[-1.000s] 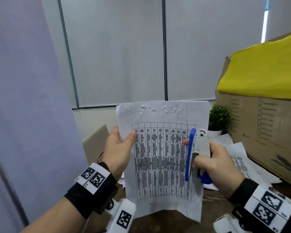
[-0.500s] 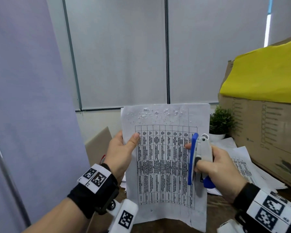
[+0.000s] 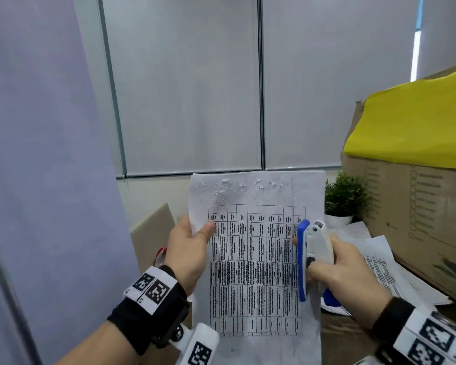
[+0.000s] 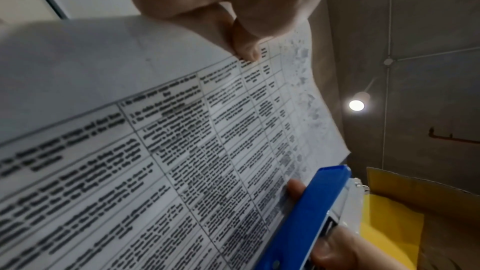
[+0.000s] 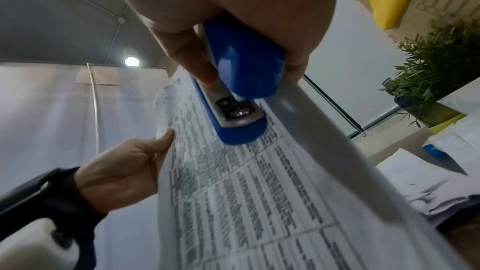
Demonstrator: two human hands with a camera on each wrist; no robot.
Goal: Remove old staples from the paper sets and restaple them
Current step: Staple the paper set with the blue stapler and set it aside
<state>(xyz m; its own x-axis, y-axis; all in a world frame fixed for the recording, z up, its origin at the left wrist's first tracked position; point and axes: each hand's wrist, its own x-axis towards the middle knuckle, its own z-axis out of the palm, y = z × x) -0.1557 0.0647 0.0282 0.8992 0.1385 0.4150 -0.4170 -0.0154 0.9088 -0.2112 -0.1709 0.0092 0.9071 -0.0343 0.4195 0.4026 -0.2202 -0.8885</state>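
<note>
Left hand pinches the paper set at its left edge, thumb on the printed face, fingers behind the sheets. Paper set is held upright in the air in front of the person, table of text facing them, top margin dimpled w/ many small holes and bumps. Right hand grips a blue & white stapler, fingers curled round its body; the stapler stands on end against the right edge of the paper set, blue base over the printed side, approx mid-height. One fingertip of the right hand shows on the page just left of the stapler. Whether that hand also pinches the sheets, can't tell.

Behind, on the right: a small potted plant, a cardboard box w/ yellow sheet over its top, and loose printed papers spread on the table next to the box. Window blinds fill the background.
</note>
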